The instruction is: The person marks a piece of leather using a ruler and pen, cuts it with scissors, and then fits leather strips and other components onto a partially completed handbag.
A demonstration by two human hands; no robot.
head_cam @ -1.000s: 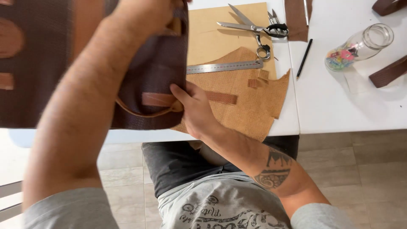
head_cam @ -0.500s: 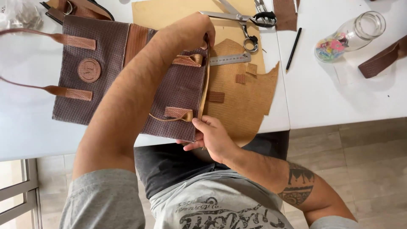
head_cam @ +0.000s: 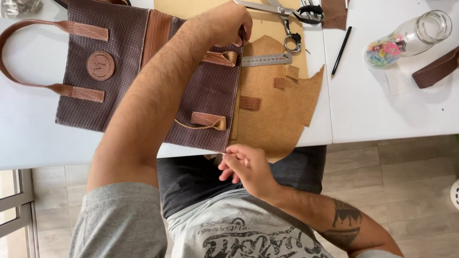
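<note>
From above, the dark brown woven bag (head_cam: 143, 71) lies flat on the white table (head_cam: 382, 105), its tan handle (head_cam: 19, 52) looping off to the bag's far side; the person's left hand (head_cam: 224, 21) reaches across the bag and its fingers curl tight around the bag's upper corner edge, pinching it; the right hand (head_cam: 246, 165) sits just below the bag's lower corner at the table's edge, thumb and forefinger pressed together on what looks like a thread, too thin to tell for sure; beside the bag, touching its edge, lies a tan woven piece (head_cam: 282, 105) with small patches on it; a steel ruler (head_cam: 266, 59) rests just past the bag's edge; scissors (head_cam: 287, 12) lie beyond that; a black pencil (head_cam: 341, 50) and a glass jar of coloured clips (head_cam: 406, 38) sit well apart from the bag.
</note>
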